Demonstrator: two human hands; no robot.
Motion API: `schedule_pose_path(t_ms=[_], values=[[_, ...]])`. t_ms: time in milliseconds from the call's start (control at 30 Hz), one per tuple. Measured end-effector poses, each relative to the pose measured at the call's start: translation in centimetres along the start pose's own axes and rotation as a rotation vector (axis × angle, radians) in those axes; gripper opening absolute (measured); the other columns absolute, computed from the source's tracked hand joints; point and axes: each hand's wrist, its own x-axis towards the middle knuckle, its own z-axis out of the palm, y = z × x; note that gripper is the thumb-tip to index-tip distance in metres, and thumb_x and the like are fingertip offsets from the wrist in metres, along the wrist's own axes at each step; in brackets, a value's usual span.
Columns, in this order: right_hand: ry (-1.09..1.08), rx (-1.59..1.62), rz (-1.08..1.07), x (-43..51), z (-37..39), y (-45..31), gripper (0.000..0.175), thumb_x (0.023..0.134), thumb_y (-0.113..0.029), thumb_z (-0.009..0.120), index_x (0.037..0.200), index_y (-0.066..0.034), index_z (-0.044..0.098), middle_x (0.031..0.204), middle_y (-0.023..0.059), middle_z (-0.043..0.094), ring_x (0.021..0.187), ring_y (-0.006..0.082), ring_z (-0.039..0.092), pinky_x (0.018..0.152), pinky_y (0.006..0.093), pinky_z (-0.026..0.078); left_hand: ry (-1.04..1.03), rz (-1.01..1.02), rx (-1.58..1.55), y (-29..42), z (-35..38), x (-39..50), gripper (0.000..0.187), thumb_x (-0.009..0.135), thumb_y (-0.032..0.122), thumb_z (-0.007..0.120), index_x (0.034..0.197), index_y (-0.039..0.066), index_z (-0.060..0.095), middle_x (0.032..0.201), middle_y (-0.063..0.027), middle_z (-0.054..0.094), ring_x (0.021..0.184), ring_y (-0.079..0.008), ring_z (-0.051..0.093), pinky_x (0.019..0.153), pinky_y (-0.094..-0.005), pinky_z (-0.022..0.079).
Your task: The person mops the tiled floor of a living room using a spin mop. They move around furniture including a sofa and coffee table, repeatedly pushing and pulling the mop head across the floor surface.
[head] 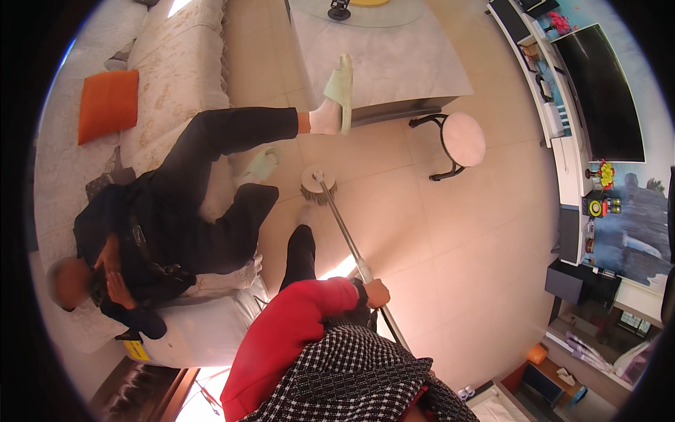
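Note:
My left hand (376,294), below a red sleeve, is closed around the metal handle of a mop (340,224). The handle slants from the bottom centre up to a round white mop head (318,184) with a grey fringe, which rests on the tiled floor near a seated person's feet. My right hand is not in view; a black-and-white checked garment covers the lower end of the handle. Which hand is on the handle is judged from the sleeve's side of the body.
A person (174,184) in dark clothes and green slippers (341,92) sits on a covered sofa (169,68) at the left, one leg stretched toward a low table (385,58). A round stool (463,139) stands beside the table. A TV cabinet (569,184) lines the right.

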Motion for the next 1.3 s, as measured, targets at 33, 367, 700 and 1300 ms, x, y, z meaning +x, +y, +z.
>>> schedule_pose_path(t_ms=[33, 367, 700, 1300], values=[[-0.006, -0.031, -0.010, 0.5, 0.0, -0.7, 0.038, 0.080, -0.020, 0.055, 0.111, -0.0019, 0.043, 0.084, 0.0209, 0.059, 0.072, 0.0278, 0.058, 0.064, 0.0356, 0.045, 0.027, -0.012, 0.001, -1.0, -0.3, -0.7, 0.011, 0.061, 0.020, 0.061, 0.058, 0.009, 0.061, 0.058, -0.0081, 0.059, 0.062, -0.0259, 0.059, 0.063, -0.0342, 0.046], [0.145, -0.067, -0.453, 22.1, 4.1, -14.7, 0.044, 0.074, -0.014, 0.054, 0.114, -0.0023, 0.041, 0.092, 0.0245, 0.056, 0.087, 0.0370, 0.056, 0.072, 0.0359, 0.045, 0.398, -0.568, 0.190, -14.7, -5.3, -8.4, 0.006, 0.067, 0.013, 0.051, 0.069, 0.009, 0.055, 0.072, -0.0081, 0.053, 0.079, -0.0256, 0.050, 0.078, -0.0424, 0.038], [0.245, -0.142, -0.680, 38.6, 6.1, -27.3, 0.052, 0.076, -0.018, 0.051, 0.123, -0.0044, 0.035, 0.082, 0.0299, 0.055, 0.078, 0.0433, 0.054, 0.066, 0.0461, 0.044, 0.580, -0.811, 0.246, -23.0, -11.0, -12.5, 0.021, 0.070, 0.009, 0.052, 0.089, 0.001, 0.056, 0.105, -0.0145, 0.050, 0.112, -0.0335, 0.037, 0.095, -0.0400, 0.030], [0.166, 0.122, -0.131, 3.1, 3.0, 4.8, 0.047, 0.078, -0.015, 0.056, 0.121, -0.0047, 0.039, 0.088, 0.0254, 0.057, 0.081, 0.0374, 0.058, 0.066, 0.0389, 0.046, -0.048, 0.169, -0.159, 4.8, 3.8, 2.4, 0.011, 0.067, 0.019, 0.054, 0.069, 0.009, 0.057, 0.066, -0.0105, 0.058, 0.067, -0.0301, 0.058, 0.058, -0.0396, 0.046]])
